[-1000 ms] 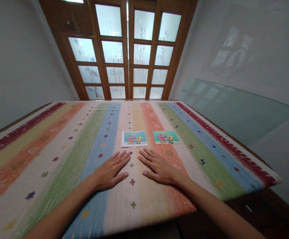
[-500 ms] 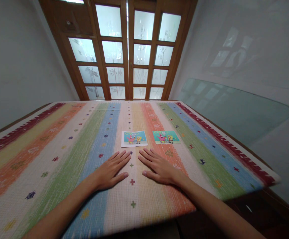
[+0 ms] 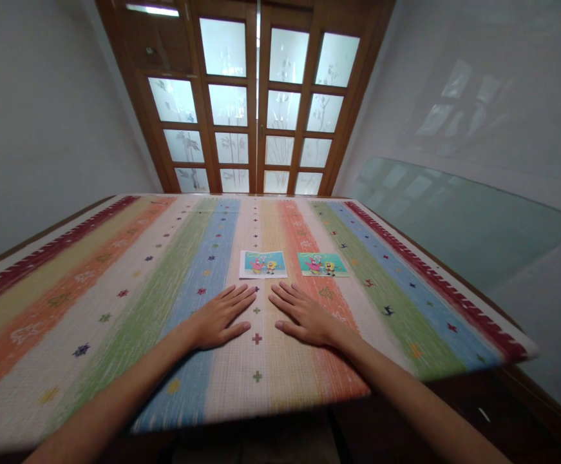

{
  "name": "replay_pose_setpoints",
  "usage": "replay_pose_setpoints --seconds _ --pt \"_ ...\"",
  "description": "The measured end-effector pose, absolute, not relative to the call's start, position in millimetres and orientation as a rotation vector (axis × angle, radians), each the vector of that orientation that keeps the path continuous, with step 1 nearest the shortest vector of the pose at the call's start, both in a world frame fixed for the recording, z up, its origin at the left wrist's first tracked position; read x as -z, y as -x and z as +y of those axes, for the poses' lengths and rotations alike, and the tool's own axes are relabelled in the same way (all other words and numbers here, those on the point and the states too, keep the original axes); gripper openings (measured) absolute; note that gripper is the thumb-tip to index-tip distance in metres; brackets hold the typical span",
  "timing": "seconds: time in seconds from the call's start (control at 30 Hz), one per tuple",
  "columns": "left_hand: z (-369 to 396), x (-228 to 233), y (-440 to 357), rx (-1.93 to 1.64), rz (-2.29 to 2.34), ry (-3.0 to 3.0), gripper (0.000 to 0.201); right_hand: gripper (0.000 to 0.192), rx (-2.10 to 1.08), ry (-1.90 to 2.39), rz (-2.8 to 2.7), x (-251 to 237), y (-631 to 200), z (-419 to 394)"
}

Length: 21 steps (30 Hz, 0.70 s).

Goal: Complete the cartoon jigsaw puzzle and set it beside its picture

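Palm down on the striped tablecloth (image 3: pixel 241 380), my left hand (image 3: pixel 225 316) lies flat with its fingers stretched out, holding nothing. My right hand (image 3: pixel 304 314) rests the same way, a short gap to its right. Just beyond my fingertips is a cartoon picture card (image 3: pixel 263 265) with a white border and a slightly uneven top edge. A second cartoon picture card (image 3: pixel 322 264), without the wide white border, lies to its right, beyond my right hand. Both show a pink and a yellow figure on a blue-green ground. Neither hand touches a card.
Wooden doors (image 3: pixel 256 96) with frosted panes stand past the table's far edge. A pale glass-like panel (image 3: pixel 458 212) is along the right wall. The table's near edge runs under my forearms, and the floor below it is dark.
The view has tilted up slightly, so the table and doors sit a little differently in the picture. My hands and both cards stay in place on the cloth.
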<state>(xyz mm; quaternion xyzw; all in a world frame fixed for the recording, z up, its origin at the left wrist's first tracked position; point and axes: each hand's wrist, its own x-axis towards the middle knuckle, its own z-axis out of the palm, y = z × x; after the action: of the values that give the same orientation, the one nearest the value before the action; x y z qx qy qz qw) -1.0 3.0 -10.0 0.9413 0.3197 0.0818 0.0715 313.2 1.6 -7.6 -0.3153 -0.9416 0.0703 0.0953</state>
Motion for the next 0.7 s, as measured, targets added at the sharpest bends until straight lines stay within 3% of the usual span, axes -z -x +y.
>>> replay_pose_setpoints --seconds 0.27,0.47,0.63,0.7 --pt "-17.4 2.5 15.7 -0.545 1.222 -2.833 0.056 0.066 -0.169 0.917 -2.764 18.0 -315.4 8.3" --pt "-97.0 -17.5 126.2 -1.036 2.075 -2.453 0.042 0.064 -0.132 0.886 -2.765 24.2 -319.7 15.0" --pt "-229.5 -22.9 219.2 -0.835 2.825 -1.829 0.044 0.057 -0.040 0.788 -2.679 31.9 -328.6 15.6" --pt "-288.7 -19.9 238.0 -0.503 3.034 -1.438 0.046 0.057 0.038 0.705 -2.628 35.5 -331.9 16.3"
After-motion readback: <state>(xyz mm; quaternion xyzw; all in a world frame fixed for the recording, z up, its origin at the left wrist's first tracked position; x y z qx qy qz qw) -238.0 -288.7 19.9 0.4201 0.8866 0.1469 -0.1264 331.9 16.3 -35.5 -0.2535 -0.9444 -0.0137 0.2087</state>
